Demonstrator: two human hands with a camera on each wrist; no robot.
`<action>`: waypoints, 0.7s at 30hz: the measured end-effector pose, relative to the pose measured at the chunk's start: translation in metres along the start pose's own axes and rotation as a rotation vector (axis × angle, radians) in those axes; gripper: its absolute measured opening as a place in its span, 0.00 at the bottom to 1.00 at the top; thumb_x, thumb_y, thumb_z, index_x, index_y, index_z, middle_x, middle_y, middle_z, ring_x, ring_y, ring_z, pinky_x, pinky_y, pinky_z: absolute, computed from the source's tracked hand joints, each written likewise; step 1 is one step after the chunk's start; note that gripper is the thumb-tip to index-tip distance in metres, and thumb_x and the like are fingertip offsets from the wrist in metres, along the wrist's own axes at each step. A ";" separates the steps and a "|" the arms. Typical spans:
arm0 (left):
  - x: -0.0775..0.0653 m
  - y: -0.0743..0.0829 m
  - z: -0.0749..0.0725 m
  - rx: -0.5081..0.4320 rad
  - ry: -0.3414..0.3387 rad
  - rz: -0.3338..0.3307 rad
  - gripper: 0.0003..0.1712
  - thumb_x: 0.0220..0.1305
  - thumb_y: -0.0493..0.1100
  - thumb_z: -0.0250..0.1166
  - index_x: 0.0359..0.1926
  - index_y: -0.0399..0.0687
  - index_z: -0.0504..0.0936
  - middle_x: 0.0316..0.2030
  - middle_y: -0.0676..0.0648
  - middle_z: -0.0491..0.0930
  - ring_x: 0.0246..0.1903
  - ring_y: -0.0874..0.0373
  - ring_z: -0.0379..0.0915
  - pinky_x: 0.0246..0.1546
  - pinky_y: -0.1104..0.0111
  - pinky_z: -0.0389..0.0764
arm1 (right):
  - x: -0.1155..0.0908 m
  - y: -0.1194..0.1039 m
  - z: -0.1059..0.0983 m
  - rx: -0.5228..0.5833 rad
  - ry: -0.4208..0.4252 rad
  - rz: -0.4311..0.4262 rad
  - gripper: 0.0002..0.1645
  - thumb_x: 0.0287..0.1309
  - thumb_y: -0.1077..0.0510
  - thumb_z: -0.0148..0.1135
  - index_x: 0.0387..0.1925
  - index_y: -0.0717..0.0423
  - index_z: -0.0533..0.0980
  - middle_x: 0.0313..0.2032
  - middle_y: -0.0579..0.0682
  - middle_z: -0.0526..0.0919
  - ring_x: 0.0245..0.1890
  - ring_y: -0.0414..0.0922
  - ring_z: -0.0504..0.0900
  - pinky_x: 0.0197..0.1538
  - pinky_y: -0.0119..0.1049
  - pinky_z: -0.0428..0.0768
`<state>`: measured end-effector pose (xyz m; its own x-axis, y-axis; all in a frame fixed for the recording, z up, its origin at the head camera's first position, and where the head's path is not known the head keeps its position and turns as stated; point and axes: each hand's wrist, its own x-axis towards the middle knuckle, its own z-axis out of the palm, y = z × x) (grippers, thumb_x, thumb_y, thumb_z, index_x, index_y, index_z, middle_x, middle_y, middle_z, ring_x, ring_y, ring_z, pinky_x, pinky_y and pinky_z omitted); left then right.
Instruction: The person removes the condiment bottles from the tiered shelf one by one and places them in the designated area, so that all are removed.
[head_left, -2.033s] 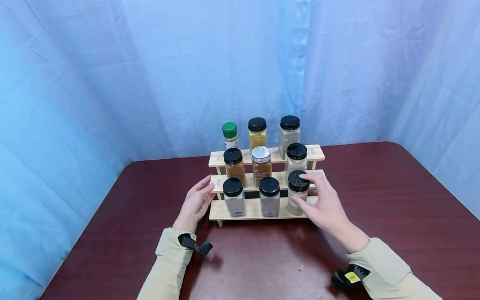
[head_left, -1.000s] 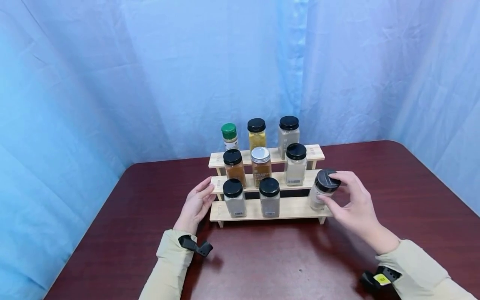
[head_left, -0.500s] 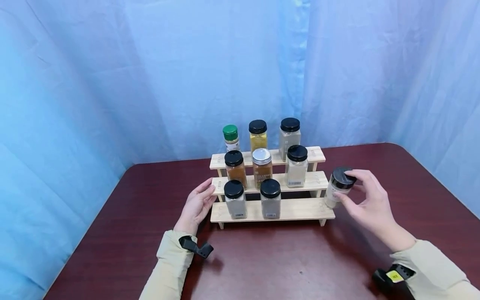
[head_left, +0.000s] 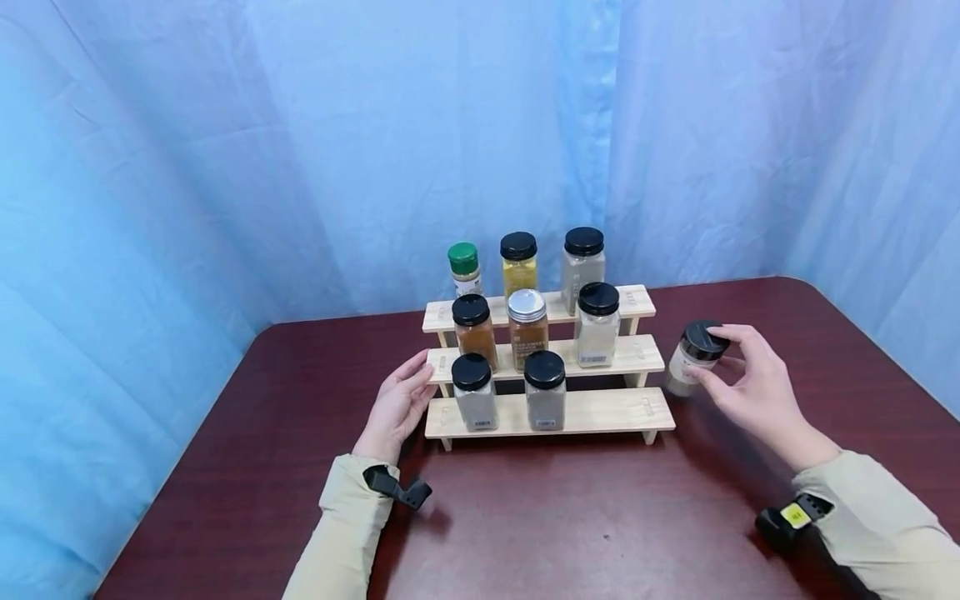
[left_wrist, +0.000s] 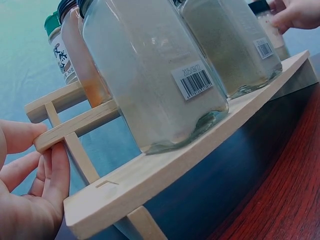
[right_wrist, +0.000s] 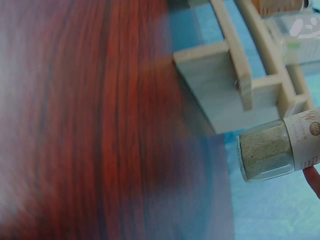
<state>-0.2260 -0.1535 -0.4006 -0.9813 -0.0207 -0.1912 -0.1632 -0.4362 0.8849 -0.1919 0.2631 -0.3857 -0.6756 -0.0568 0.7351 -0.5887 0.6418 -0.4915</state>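
Note:
A three-tier wooden spice rack [head_left: 611, 410] stands on the table with spice jars on every tier. My left hand [head_left: 397, 410] pinches the left end of its middle tier, thumb on top and fingers underneath, as the left wrist view shows. Off the rack's right end, my right hand [head_left: 763, 400] grips a black-lidded spice jar [head_left: 681, 372] between thumb and fingers. That jar is slightly tilted; pale powder [right_wrist: 265, 150] fills its base in the right wrist view. Two black-lidded jars, a left one [head_left: 476, 407] and a middle one [head_left: 546, 407], sit on the bottom tier.
Middle tier: an orange-brown jar [head_left: 476, 342], a silver-lidded jar [head_left: 528, 337] and a pale jar [head_left: 597, 337]. Top tier: a green-capped bottle [head_left: 465, 271], a yellow jar [head_left: 519, 273] and a grey jar [head_left: 583, 271]. Blue curtains [head_left: 420, 125] hang behind the dark red table [head_left: 540, 517].
My right hand has carried its jar from the right end of the bottom tier, rightward off the rack. My left hand has kept its hold on the middle tier.

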 end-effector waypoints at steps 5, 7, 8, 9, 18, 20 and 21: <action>-0.001 0.000 0.000 0.001 -0.001 0.003 0.29 0.69 0.29 0.49 0.70 0.34 0.57 0.51 0.46 0.69 0.36 0.69 0.77 0.38 0.79 0.77 | 0.007 0.012 0.003 -0.048 -0.039 0.037 0.35 0.34 0.80 0.70 0.49 0.74 0.68 0.42 0.64 0.74 0.40 0.13 0.65 0.41 0.06 0.66; -0.001 0.001 0.000 0.002 -0.001 0.000 0.29 0.70 0.30 0.49 0.70 0.34 0.57 0.50 0.48 0.70 0.36 0.69 0.77 0.38 0.79 0.77 | 0.011 0.017 0.004 -0.056 -0.048 0.050 0.33 0.37 0.80 0.70 0.50 0.74 0.68 0.41 0.66 0.74 0.39 0.13 0.65 0.40 0.05 0.66; -0.001 0.001 0.000 0.002 -0.002 0.000 0.29 0.70 0.30 0.49 0.70 0.35 0.57 0.49 0.48 0.70 0.36 0.69 0.77 0.38 0.79 0.77 | 0.013 0.020 0.004 -0.062 -0.051 0.060 0.33 0.38 0.79 0.69 0.50 0.74 0.68 0.41 0.66 0.74 0.40 0.13 0.65 0.40 0.05 0.66; -0.001 0.001 0.000 0.002 -0.003 0.001 0.29 0.70 0.30 0.49 0.70 0.35 0.57 0.48 0.49 0.71 0.36 0.69 0.77 0.38 0.79 0.77 | 0.015 0.022 0.005 -0.067 -0.051 0.076 0.32 0.39 0.79 0.69 0.50 0.73 0.67 0.42 0.67 0.74 0.40 0.13 0.64 0.40 0.05 0.66; 0.000 0.001 0.000 -0.007 -0.010 0.005 0.29 0.70 0.30 0.49 0.70 0.35 0.57 0.45 0.51 0.72 0.36 0.70 0.77 0.38 0.79 0.77 | 0.030 0.042 0.013 -0.098 -0.086 0.155 0.31 0.46 0.76 0.66 0.53 0.73 0.66 0.45 0.68 0.72 0.43 0.43 0.77 0.40 0.04 0.62; 0.000 0.000 0.000 -0.006 -0.012 0.005 0.29 0.70 0.30 0.49 0.70 0.35 0.56 0.44 0.52 0.72 0.36 0.70 0.77 0.37 0.79 0.77 | 0.030 0.046 0.015 -0.115 -0.095 0.127 0.31 0.46 0.76 0.66 0.53 0.73 0.66 0.45 0.69 0.72 0.42 0.57 0.77 0.40 0.05 0.61; 0.000 -0.001 -0.001 -0.011 -0.011 0.004 0.29 0.70 0.30 0.49 0.70 0.35 0.56 0.43 0.52 0.73 0.36 0.69 0.77 0.37 0.80 0.77 | 0.031 0.047 0.015 -0.118 -0.102 0.119 0.31 0.47 0.76 0.66 0.53 0.74 0.65 0.45 0.69 0.72 0.42 0.61 0.77 0.40 0.06 0.62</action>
<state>-0.2261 -0.1538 -0.4015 -0.9831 -0.0129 -0.1827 -0.1579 -0.4460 0.8810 -0.2471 0.2797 -0.3933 -0.7823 -0.0487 0.6210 -0.4500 0.7335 -0.5093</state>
